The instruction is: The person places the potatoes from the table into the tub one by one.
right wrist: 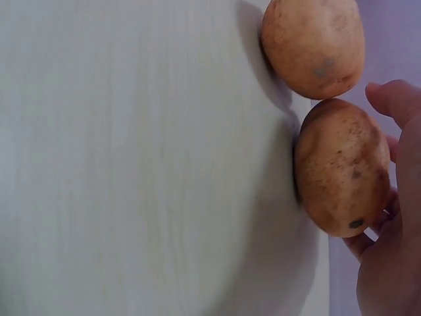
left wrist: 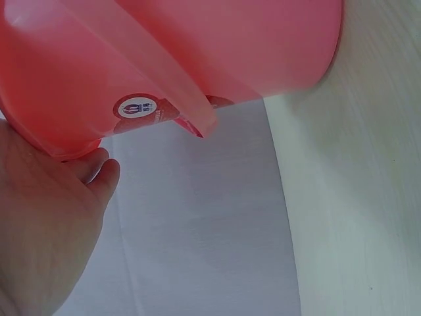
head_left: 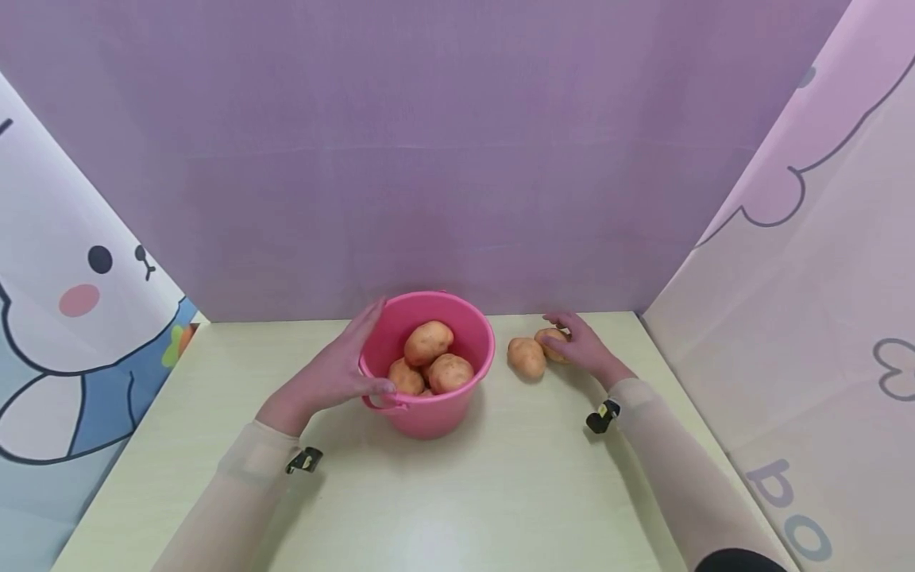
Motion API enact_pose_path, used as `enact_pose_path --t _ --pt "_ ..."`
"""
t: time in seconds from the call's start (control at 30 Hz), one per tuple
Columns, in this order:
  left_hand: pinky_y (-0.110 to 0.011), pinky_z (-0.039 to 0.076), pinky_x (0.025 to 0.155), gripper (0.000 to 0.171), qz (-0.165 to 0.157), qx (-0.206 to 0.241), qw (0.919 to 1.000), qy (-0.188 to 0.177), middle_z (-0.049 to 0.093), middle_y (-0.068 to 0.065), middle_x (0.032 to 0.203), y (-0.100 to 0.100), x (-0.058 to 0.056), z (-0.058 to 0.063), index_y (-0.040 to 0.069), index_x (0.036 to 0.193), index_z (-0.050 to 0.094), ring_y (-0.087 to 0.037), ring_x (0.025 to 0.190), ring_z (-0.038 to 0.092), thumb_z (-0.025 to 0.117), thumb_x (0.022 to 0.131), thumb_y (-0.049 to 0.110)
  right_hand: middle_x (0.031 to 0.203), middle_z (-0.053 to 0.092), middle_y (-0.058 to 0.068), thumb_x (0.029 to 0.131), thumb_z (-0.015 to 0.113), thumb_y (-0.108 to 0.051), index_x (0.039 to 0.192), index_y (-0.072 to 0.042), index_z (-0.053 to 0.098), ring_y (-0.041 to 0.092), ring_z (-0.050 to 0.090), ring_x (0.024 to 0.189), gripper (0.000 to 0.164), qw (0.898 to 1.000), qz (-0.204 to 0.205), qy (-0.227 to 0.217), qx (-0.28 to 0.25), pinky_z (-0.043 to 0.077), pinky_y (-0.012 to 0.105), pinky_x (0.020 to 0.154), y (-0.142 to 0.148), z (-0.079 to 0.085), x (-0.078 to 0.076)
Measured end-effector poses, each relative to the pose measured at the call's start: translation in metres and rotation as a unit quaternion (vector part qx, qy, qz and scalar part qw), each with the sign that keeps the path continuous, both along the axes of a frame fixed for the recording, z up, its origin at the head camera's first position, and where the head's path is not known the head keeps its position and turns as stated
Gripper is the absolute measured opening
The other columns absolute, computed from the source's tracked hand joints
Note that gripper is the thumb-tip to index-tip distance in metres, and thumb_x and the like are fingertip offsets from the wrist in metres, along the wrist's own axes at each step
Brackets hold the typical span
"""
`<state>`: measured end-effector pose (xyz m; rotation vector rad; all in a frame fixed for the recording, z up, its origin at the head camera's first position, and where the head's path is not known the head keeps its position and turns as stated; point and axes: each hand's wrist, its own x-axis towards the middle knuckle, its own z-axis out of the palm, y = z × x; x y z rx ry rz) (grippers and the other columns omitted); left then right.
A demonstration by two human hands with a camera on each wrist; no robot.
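A pink plastic bucket point(head_left: 429, 417) stands on the table with several potatoes point(head_left: 429, 343) inside. My left hand point(head_left: 343, 357) holds its left side, thumb at the near rim and fingers toward the far rim. In the left wrist view, the bucket's handle point(left wrist: 158, 66) hangs across its wall and fingertips point(left wrist: 105, 181) show by the rim. To the right, two potatoes lie side by side on the table. Around the outer potato point(right wrist: 342, 168) is my right hand point(head_left: 582, 343), its thumb apart from the skin and other fingers partly hidden behind. The other potato point(head_left: 526, 358) lies left of it.
A purple backdrop point(head_left: 443, 159) rises behind the pale table point(head_left: 443, 508). Printed panels flank it, a cartoon animal panel point(head_left: 71, 342) at left and a pale pink one point(head_left: 801, 318) at right.
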<state>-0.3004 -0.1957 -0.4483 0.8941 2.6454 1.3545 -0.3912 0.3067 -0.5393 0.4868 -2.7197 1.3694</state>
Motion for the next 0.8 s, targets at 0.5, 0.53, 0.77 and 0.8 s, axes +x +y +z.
enact_pose_path --t 0.5,0.53,0.77,0.8 --pt "-0.062 0.053 0.113 0.139 -0.002 -0.002 1.0000 0.006 0.011 -0.004 0.185 -0.001 -0.002 -0.001 0.029 0.180 0.006 -0.041 0.165 0.025 0.096 0.079 0.063 0.157 0.058 0.020 0.106 0.077 -0.034 0.154 -0.004 0.061 0.038 0.055 0.141 0.059 0.998 -0.033 -0.052 0.014 0.041 0.054 0.121 0.002 -0.010 -0.005" --pt "-0.062 0.053 0.113 0.139 -0.002 -0.002 1.0000 0.007 0.011 -0.004 0.185 -0.001 -0.002 -0.001 0.029 0.180 0.006 -0.042 0.165 0.024 0.095 0.079 0.063 0.157 0.059 0.019 0.106 0.078 -0.036 0.154 -0.005 0.062 0.038 0.055 0.141 0.059 0.998 -0.036 -0.053 0.014 0.041 0.054 0.121 0.002 -0.011 -0.005" --pt "-0.062 0.053 0.113 0.140 -0.002 -0.001 1.0000 0.005 0.011 -0.005 0.185 -0.001 -0.001 -0.001 0.029 0.180 0.006 -0.042 0.165 0.024 0.095 0.078 0.066 0.148 0.065 0.017 0.105 0.077 -0.041 0.148 -0.005 0.067 0.037 0.059 0.134 0.056 0.998 -0.039 -0.047 0.010 0.044 0.055 0.116 0.001 -0.018 -0.006" --pt "-0.062 0.053 0.113 0.139 -0.001 -0.001 1.0000 0.004 0.011 -0.004 0.185 0.000 -0.001 -0.001 0.029 0.180 0.006 -0.041 0.165 0.024 0.095 0.078 0.065 0.147 0.066 0.017 0.105 0.078 -0.041 0.147 -0.006 0.067 0.037 0.060 0.132 0.056 0.998 -0.040 -0.047 0.007 0.045 0.054 0.115 0.001 -0.019 -0.006"
